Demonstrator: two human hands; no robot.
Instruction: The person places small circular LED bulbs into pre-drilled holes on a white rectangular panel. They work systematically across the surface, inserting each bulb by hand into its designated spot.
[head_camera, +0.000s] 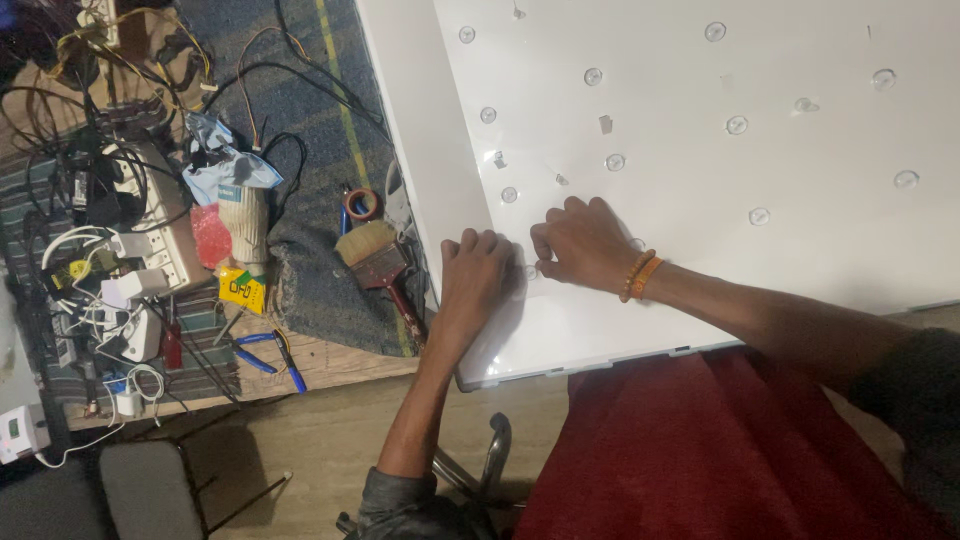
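a large white panel lies flat, glossy, studded with small clear round lens domes. its near-left corner sits under the fingers of both hands; one dome lies just beyond the fingertips.

White panel, red cloth, orange bead bracelet, blue-handled pliers, yellow-striped blue mat.

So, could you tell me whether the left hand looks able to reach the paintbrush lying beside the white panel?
Probably yes. The left hand rests on the white panel's edge, and the paintbrush lies just beside it on the grey cloth, with nothing between them.
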